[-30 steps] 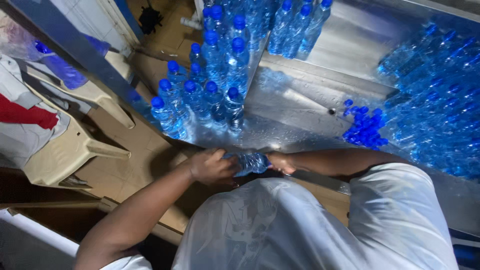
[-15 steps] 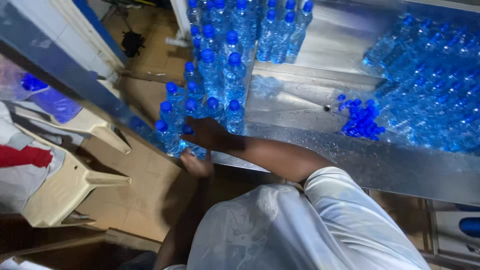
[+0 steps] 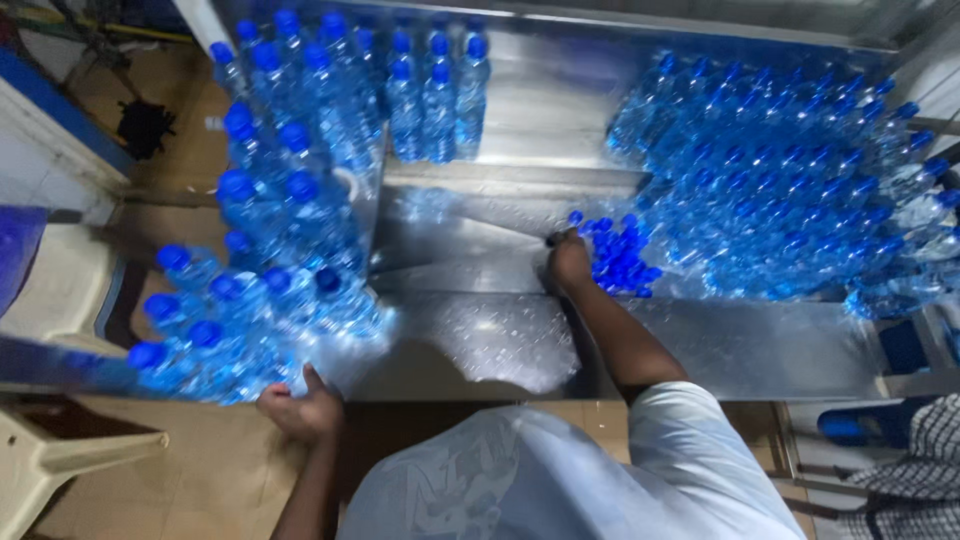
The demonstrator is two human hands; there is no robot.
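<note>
From the head view, a shiny metal surface [image 3: 520, 330] runs across the frame, stepped in the middle, with a brown floor [image 3: 170, 470] below its near edge and a pale plastic chair [image 3: 60, 300] at the left. Capped bottles [image 3: 300, 200] stand upright in a dense crowd on the left and along the back; there are too many, and they are too blurred, to count. A far larger heap of bottles [image 3: 790, 200] lies on the right. Between them sits a small pile of loose blue caps [image 3: 620, 258], about a dozen or more.

The right hand [image 3: 568, 262] reaches into the caps, fingers curled; what it pinches is hidden. The left hand [image 3: 298, 405] rests at the near edge just beside the standing bottles, fingers loosely bent, holding nothing visible. The middle of the surface lies bare between the groups.
</note>
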